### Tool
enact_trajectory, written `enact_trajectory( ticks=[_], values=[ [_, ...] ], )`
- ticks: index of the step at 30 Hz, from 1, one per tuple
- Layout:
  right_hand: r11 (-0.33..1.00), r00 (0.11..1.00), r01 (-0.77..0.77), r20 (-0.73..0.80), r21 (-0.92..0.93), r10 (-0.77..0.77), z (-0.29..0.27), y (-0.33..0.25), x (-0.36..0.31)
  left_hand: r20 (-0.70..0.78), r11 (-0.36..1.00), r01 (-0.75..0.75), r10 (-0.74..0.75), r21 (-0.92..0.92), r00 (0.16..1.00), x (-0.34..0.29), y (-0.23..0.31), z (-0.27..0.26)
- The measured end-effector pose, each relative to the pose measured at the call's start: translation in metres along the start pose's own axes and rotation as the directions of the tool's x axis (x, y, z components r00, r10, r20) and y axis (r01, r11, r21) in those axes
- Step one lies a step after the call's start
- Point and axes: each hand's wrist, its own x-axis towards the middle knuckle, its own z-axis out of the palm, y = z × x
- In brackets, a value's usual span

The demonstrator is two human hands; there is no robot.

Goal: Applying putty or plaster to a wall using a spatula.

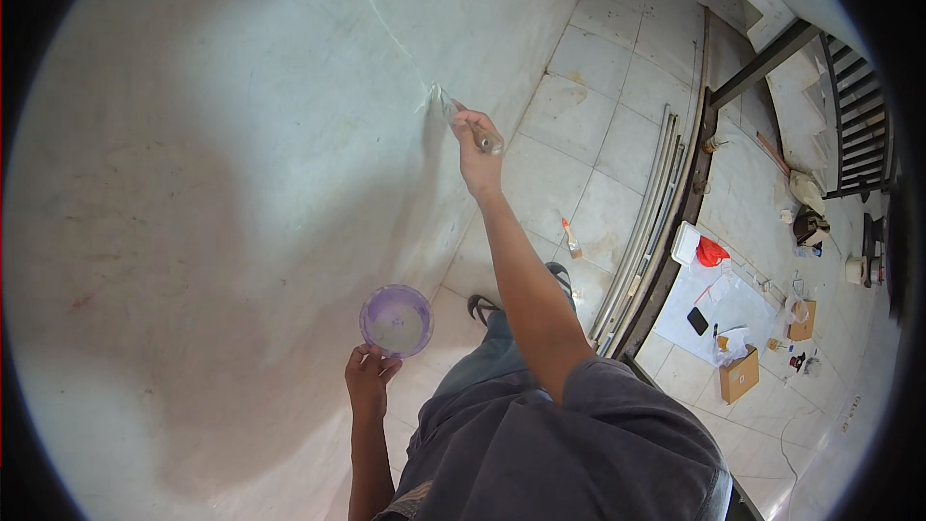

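Observation:
My right hand (478, 156) is closed round the handle of a putty knife (447, 104). Its blade meets the pale wall (318, 125) at the lower end of a thin white line that runs up the surface. Lower down, my left hand (368, 378) grips a round purple plastic bowl (395, 295) by its near rim. The bowl stays close to the wall, with some pale greyish stuff in its bottom. Part of the knife's handle is hidden by my right fingers.
On the tiled floor lie a paintbrush (573, 239) and several long metal pipes (648, 217) beside a dark raised edge (666, 275). Beyond are a white sheet (675, 314) with a black phone (697, 320), a cardboard box (740, 381), a red bag (712, 252) and a dark railing (861, 116).

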Motion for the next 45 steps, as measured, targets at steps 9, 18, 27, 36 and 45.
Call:
enact_trajectory(
  ticks=[9,18,27,36,45],
  values=[
    [1.0,1.0,-0.003,0.008,0.002,0.003,0.007,0.01,-0.013,-0.043,1.0,0.011,-0.011,-0.002,0.999,0.0,0.005,-0.003],
    [0.964,0.992,-0.101,0.102,0.245,0.078,0.015,-0.009,-0.039,-0.011,0.999,0.001,-0.002,-0.044,1.0,0.005,0.008,0.009],
    [0.863,0.998,-0.049,-0.001,0.503,0.058,0.012,-0.041,-0.019,0.01,0.996,-0.025,0.026,-0.087,1.0,0.004,0.016,0.022],
    [0.946,0.952,0.295,-0.043,-0.131,-0.303,0.061,-0.046,-0.01,0.028,0.997,-0.017,0.019,-0.081,0.999,0.016,0.01,0.013],
    [0.741,0.838,0.475,-0.015,-0.475,-0.546,0.102,-0.01,-0.018,-0.01,0.997,0.002,-0.003,-0.073,1.0,0.016,0.016,0.005]
  ],
)
